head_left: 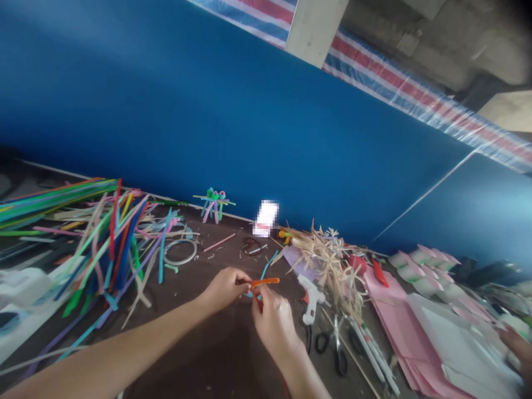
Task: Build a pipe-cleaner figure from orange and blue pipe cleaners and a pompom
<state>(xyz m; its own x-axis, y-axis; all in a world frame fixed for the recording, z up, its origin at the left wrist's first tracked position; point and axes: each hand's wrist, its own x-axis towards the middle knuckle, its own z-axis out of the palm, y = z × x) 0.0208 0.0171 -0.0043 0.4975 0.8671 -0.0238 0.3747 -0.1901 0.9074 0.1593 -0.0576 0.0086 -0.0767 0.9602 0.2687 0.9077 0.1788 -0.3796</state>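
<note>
An orange pipe cleaner (269, 281) stretches between my two hands, just above the dark tabletop. My left hand (224, 289) pinches its left end with thumb and fingertips. My right hand (275, 317) is closed on it from below, with the free end poking out to the right above the knuckles. Right behind the hands is a light-blue pipe cleaner (269, 265); its lower part is hidden by the fingers. To the right of my right hand lies a white glue gun (312, 302).
Many coloured pipe cleaners (120, 244) and a ring (180, 252) lie left. Along the blue wall stand a small pipe-cleaner figure (214, 205) and a blurred bright screen (265, 219). Rightward are straw-coloured strips (322, 249), scissors (337, 338), pink sheets (393, 316) and another person's hand (515, 343).
</note>
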